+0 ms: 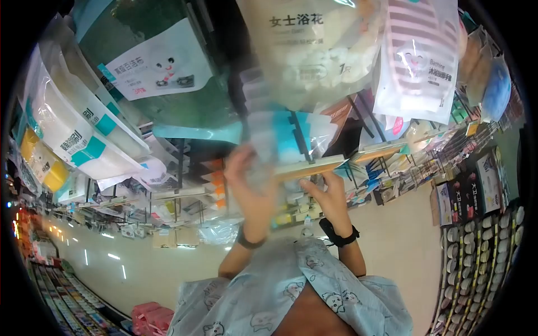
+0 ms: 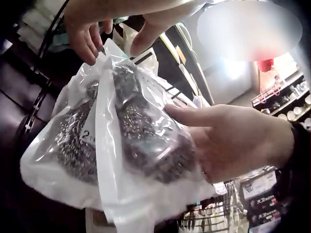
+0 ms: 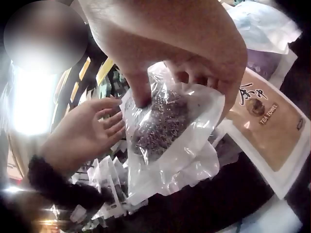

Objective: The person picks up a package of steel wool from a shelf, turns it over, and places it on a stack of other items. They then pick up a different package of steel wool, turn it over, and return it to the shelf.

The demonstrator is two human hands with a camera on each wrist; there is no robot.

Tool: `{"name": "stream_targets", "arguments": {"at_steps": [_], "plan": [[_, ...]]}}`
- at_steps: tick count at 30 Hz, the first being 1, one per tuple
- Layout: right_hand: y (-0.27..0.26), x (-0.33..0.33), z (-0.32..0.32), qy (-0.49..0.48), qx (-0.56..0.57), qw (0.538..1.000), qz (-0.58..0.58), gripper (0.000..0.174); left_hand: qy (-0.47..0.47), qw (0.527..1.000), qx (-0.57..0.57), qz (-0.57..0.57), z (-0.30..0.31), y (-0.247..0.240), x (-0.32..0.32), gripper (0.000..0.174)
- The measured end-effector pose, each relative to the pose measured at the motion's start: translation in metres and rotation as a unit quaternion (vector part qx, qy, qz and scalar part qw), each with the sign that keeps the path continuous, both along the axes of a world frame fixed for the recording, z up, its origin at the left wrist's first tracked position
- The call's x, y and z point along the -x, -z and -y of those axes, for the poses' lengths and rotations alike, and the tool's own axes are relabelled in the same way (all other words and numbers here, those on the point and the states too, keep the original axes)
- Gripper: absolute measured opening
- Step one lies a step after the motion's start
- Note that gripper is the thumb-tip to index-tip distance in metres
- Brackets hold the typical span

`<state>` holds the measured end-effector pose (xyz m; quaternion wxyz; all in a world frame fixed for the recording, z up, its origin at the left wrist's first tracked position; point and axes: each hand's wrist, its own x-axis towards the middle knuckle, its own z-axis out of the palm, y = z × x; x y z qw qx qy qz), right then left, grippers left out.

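My right hand (image 1: 330, 201) is low before the hanging display, below a shelf label strip. In the right wrist view that hand (image 3: 170, 43) grips a clear bag of steel wool scourers (image 3: 163, 128), thumb on its front and fingers curled behind. The dark, shiny mesh also shows in the bag of scourers (image 2: 155, 126) in the left wrist view, with a similar bag (image 2: 73, 141) beside it. Blurred in the head view, my left hand (image 1: 249, 185) is raised with nothing held. Its loose fingers (image 2: 85, 46) are close to the bag's top edge.
Packed cloths (image 1: 162, 73), a bath puff bag (image 1: 319, 50) and a striped bath glove packet (image 1: 417, 61) hang close in front. A brown tea towel packet (image 3: 267, 128) is near the right hand. Racks of bowls (image 1: 479, 263) stand at the right, across the floor (image 1: 392, 246).
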<state>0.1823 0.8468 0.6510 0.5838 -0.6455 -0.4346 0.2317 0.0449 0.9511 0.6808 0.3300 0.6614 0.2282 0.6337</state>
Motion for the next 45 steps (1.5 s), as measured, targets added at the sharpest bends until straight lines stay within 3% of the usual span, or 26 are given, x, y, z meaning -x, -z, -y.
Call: {"name": "stream_targets", "arguments": {"at_steps": [2,6,9,12,15,18,22,26,31,38,41,45], "plan": [[0.009,0.002,-0.002,0.013,-0.006,1.000,0.018,0.047,-0.002,0.997,-0.041,-0.061,0.004,0.012,0.013,0.062],[0.021,0.012,0.004,0.045,-0.035,0.998,0.033,0.063,0.033,0.982,-0.001,-0.186,0.022,0.015,0.039,0.043],[0.024,0.026,0.022,0.075,0.008,0.997,-0.016,0.063,0.046,0.971,0.018,-0.232,0.028,0.024,0.056,0.044],[0.032,0.046,0.046,0.132,0.029,0.991,0.007,0.059,0.064,0.974,0.028,-0.216,0.033,0.043,0.071,0.042],[0.033,0.066,0.073,0.139,0.096,0.986,-0.005,0.042,0.088,0.972,0.010,-0.217,0.039,0.062,0.090,0.041],[0.058,0.083,0.101,0.139,0.168,0.976,-0.026,0.028,0.177,0.948,0.104,-0.244,0.042,0.077,0.106,0.033],[0.068,0.099,0.123,0.146,0.210,0.966,-0.045,0.026,0.271,0.895,0.187,-0.299,0.044,0.067,0.120,0.019],[0.065,0.093,0.128,0.155,0.213,0.965,-0.010,0.025,0.291,0.878,0.192,-0.328,0.047,0.055,0.118,0.014],[0.059,0.063,0.147,0.145,0.178,0.973,0.010,0.026,0.332,0.854,0.229,-0.328,0.063,0.059,0.094,0.014],[0.105,0.016,0.238,0.068,0.209,0.949,0.227,0.035,0.411,0.809,0.175,-0.383,0.116,0.055,0.009,0.019],[0.123,-0.001,0.287,0.096,0.268,0.932,0.224,0.037,0.463,0.782,0.164,-0.383,0.155,0.056,-0.044,0.019],[0.108,-0.026,0.353,0.187,0.303,0.916,0.186,0.039,0.535,0.725,0.137,-0.413,0.218,0.067,-0.116,0.020]]}}
